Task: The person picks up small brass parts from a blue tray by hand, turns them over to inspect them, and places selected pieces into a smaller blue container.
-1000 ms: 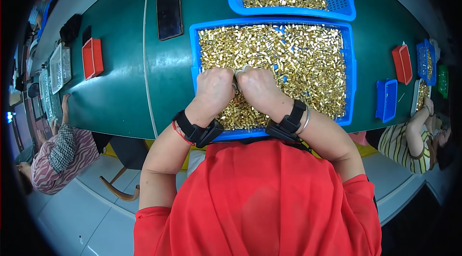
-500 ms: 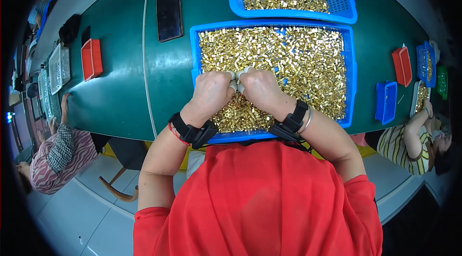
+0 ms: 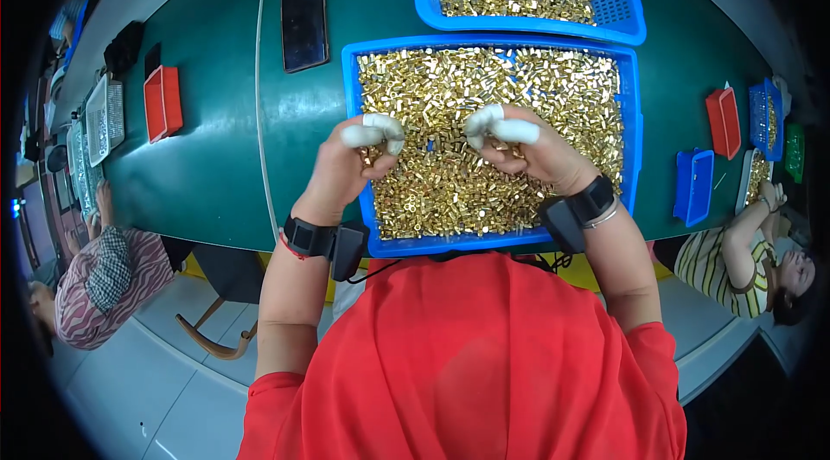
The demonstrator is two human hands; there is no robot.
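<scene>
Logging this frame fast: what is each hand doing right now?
Left hand: fingers curled above the blue tray of brass parts; any grip cannot be told.
Right hand: likewise.

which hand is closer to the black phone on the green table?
Left. The left hand is raised over the left edge of the near blue tray, just below and right of the black phone. The right hand is farther right, over the brass parts.
</scene>
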